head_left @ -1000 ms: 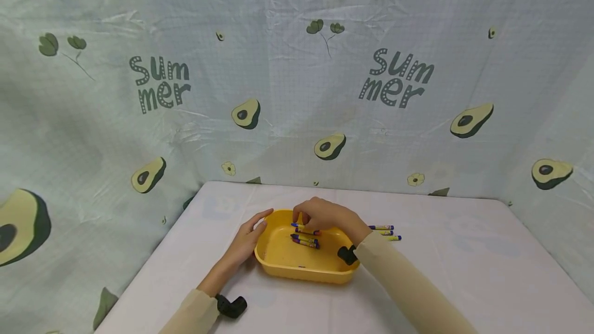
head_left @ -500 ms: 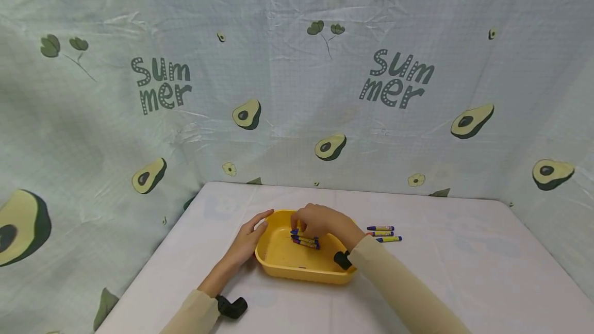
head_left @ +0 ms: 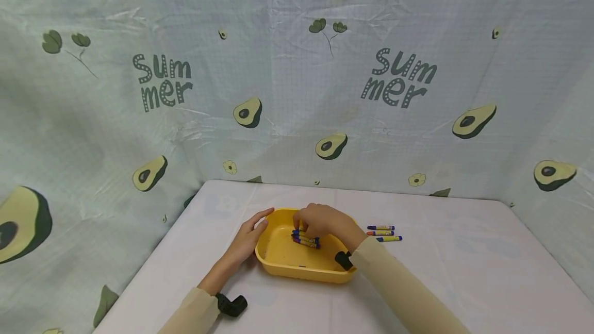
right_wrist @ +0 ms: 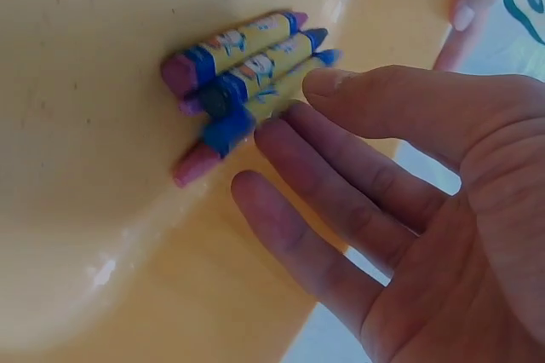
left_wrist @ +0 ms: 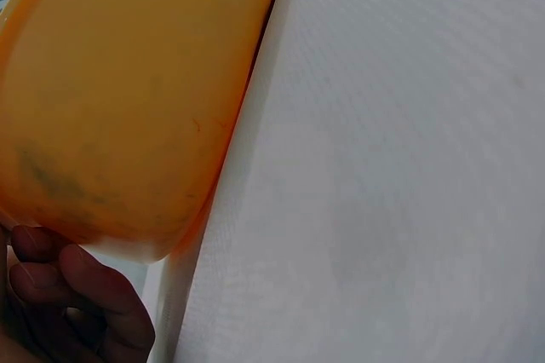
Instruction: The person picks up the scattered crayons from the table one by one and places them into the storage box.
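In the head view, a yellow tray (head_left: 303, 274) stands on the table. My left hand (head_left: 245, 241) rests along its left rim, thumb apart from the forefinger; in the left wrist view its other fingertips lie right at the tray's edge. Over the tray's middle, my right hand (head_left: 322, 221) pinches a blue crayon (right_wrist: 228, 130) between thumb and fingertips. This crayon lies against a dark crayon (right_wrist: 260, 66), with a purple crayon (right_wrist: 230, 46) beyond it. A red crayon end (right_wrist: 196, 164) shows from below them. Part of the blue crayon is hidden by the thumb.
Three more crayons lie on the white tabletop (head_left: 455, 272) right of the tray: a dark blue crayon (head_left: 381, 228), an orange-tipped crayon (head_left: 380, 233) and a yellow-green crayon (head_left: 390, 238). A printed curtain (head_left: 287, 76) hangs behind the table.
My right hand has lowered and brought the blue crayon down beside the other crayons in the tray. My left hand has stayed at the tray's rim.
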Tool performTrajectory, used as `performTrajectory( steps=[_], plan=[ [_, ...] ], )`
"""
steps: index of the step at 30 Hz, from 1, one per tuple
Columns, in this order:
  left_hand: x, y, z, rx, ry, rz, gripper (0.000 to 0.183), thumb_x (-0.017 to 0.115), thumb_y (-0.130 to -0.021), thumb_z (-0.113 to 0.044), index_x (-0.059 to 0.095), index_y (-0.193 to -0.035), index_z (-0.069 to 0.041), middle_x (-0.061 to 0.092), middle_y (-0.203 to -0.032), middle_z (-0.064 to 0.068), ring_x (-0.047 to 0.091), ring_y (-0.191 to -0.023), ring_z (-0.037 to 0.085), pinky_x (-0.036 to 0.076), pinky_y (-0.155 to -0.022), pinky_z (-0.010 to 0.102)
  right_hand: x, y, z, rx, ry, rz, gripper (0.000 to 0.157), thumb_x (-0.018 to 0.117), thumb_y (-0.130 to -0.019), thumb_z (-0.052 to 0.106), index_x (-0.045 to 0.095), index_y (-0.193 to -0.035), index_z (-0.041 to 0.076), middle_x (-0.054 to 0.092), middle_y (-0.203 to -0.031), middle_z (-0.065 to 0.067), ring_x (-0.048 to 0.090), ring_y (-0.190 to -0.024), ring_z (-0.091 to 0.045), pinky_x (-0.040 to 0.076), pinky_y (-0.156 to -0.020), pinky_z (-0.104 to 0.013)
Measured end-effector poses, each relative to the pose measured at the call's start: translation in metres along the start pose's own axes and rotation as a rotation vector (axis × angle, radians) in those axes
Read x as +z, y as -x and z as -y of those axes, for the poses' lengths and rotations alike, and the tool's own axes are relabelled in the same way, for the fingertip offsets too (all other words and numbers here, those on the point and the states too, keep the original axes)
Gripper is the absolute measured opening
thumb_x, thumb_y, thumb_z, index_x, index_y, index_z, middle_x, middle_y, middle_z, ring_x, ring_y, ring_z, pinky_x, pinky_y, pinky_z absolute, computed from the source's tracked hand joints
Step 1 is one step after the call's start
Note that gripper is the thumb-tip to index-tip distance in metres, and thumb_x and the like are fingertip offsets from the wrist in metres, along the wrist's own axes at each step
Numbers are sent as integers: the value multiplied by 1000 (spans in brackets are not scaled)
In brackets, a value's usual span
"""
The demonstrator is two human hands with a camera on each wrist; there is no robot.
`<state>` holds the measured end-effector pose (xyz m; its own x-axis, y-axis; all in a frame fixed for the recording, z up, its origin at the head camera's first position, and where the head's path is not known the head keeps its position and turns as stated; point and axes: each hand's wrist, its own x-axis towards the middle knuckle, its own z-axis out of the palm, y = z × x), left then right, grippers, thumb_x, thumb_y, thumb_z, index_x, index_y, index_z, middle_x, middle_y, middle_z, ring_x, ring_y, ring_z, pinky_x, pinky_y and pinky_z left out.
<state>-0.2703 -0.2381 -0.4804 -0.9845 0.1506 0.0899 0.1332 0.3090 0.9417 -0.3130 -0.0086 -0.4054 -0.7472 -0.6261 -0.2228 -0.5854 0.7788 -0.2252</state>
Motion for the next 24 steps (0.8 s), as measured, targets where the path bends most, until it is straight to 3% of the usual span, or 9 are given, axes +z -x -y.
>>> performTrajectory(
  steps=[9, 18, 24],
  plan=[
    [0, 0, 0, 16, -3, -12, 43, 44, -112, -23, 50, -154, -16, 46, -162, 9, 40, -152, 32, 33, -124, 55, -11, 16, -10, -93, -26, -51, 24, 72, -95, 10, 73, -119, 16, 68, -89, 5, 58, -76, -10, 53, -69, -23],
    [2, 0, 0, 11, -3, -1, 43, 42, -113, -23, 49, -155, -17, 44, -163, 10, 38, -153, 34, 31, -124, 57, -27, 54, -26, -105, -100, -136, 22, 72, -95, 14, 73, -116, 18, 70, -91, 8, 61, -81, -9, 56, -74, -23],
    [1, -1, 0, 11, -11, -2, 43, 43, -113, -24, 49, -155, -17, 44, -163, 10, 39, -153, 33, 32, -124, 57, -27, 84, -46, -88, -175, -217, 21, 69, -95, 11, 73, -115, 17, 71, -95, 7, 62, -86, -10, 57, -76, -25]
  ],
)
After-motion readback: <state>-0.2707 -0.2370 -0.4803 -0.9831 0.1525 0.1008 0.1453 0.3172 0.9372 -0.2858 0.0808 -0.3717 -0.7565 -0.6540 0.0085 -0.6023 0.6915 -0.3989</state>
